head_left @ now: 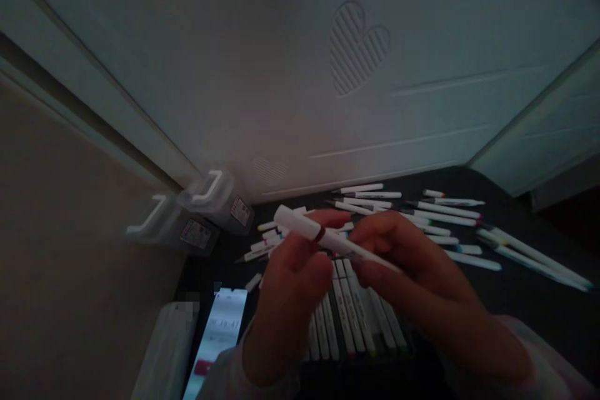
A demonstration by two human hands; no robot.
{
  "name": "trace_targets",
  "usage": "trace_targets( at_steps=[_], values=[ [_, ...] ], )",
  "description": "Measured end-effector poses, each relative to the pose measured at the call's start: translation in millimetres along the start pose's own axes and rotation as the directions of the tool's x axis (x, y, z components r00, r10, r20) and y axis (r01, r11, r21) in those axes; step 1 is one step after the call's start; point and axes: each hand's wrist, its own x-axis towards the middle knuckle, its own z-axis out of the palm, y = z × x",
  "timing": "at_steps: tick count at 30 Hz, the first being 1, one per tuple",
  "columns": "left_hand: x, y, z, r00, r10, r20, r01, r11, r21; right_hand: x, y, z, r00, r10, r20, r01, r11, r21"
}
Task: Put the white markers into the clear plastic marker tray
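Both of my hands hold one white marker pen (313, 232) with a dark red band, level above a dark surface (515, 290). My left hand (290, 300) pinches the capped left part of the pen between thumb and fingers. My right hand (412, 275) grips the thinner right part, fingers curled round it. Under my hands lies a row of white markers (349, 319) side by side, partly hidden by my fingers.
Several loose white markers (450, 215) are scattered over the dark surface at the back and right. Two clear plastic boxes (206, 212) with white handles lie at the left. A lit phone (220, 331) sits near the left front. A pale panel with a heart shape (356, 44) rises behind.
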Motion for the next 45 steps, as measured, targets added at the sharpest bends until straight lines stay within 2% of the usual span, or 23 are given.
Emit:
trace_targets(
  at_steps=[2, 6, 9, 12, 16, 19, 21, 23, 26, 29, 31, 34, 37, 41, 45],
  values=[
    [0, -5, 2.6, 0.998, 0.045, 0.032, -0.048, 0.997, 0.068, 1, 1, 4, 0.997, -0.046, -0.058, 0.048, 0.998, 0.027],
    [1, -6, 4.7, 0.998, 0.014, -0.054, -0.005, 0.988, 0.156, 4, -2, 8, 0.992, -0.114, -0.062, 0.112, 0.993, -0.03],
    [2, 0, 2.7, 0.994, -0.013, -0.107, 0.022, 0.996, 0.085, 6, -5, 1, 0.987, -0.163, -0.005, 0.16, 0.973, -0.164],
    [1, 5, -0.4, 0.985, -0.084, -0.152, 0.083, 0.996, -0.014, 10, -5, -13, 0.977, -0.195, -0.089, 0.17, 0.958, -0.23],
    [-1, 4, -0.4, 0.982, -0.187, 0.014, 0.186, 0.966, -0.18, 13, -3, -27, 0.934, -0.201, -0.294, 0.185, 0.979, -0.083],
    [-2, -4, 3.7, 0.952, -0.258, 0.166, 0.29, 0.933, -0.212, 12, -3, -30, 0.938, -0.193, -0.288, 0.209, 0.977, 0.027],
    [-3, -8, 6.9, 0.922, -0.304, 0.241, 0.351, 0.918, -0.186, 11, -4, -31, 0.944, -0.217, -0.247, 0.234, 0.971, 0.039],
    [-4, -11, 9.4, 0.904, -0.335, 0.264, 0.381, 0.914, -0.143, 10, -4, -32, 0.945, -0.25, -0.211, 0.262, 0.965, 0.029],
    [-5, -11, 10.1, 0.913, -0.342, 0.223, 0.357, 0.933, -0.032, 8, -6, -35, 0.947, -0.261, -0.186, 0.269, 0.963, 0.019],
    [-6, -8, 8.2, 0.931, -0.333, 0.151, 0.307, 0.936, 0.17, 8, -7, -40, 0.946, -0.241, -0.218, 0.262, 0.962, 0.073],
    [-6, -5, 6.9, 0.945, -0.308, 0.114, 0.265, 0.92, 0.288, 8, -7, -42, 0.94, -0.217, -0.262, 0.263, 0.952, 0.156],
    [-5, -2, 5.5, 0.972, -0.221, 0.081, 0.175, 0.908, 0.381, 8, -8, -44, 0.931, -0.172, -0.323, 0.272, 0.916, 0.296],
    [-5, 0, 3.9, 0.986, -0.165, 0.036, 0.126, 0.861, 0.493, 9, -8, -45, 0.933, -0.135, -0.334, 0.267, 0.881, 0.39],
    [-7, 5, 1.9, 0.999, 0.033, 0.016, -0.035, 0.707, 0.706, 13, -8, -44, 0.959, -0.087, -0.27, 0.22, 0.829, 0.514],
    [-8, 9, -0.5, 0.97, 0.236, 0.062, -0.186, 0.549, 0.815, 19, -8, -44, 0.989, -0.041, -0.145, 0.132, 0.694, 0.708]
  ],
)
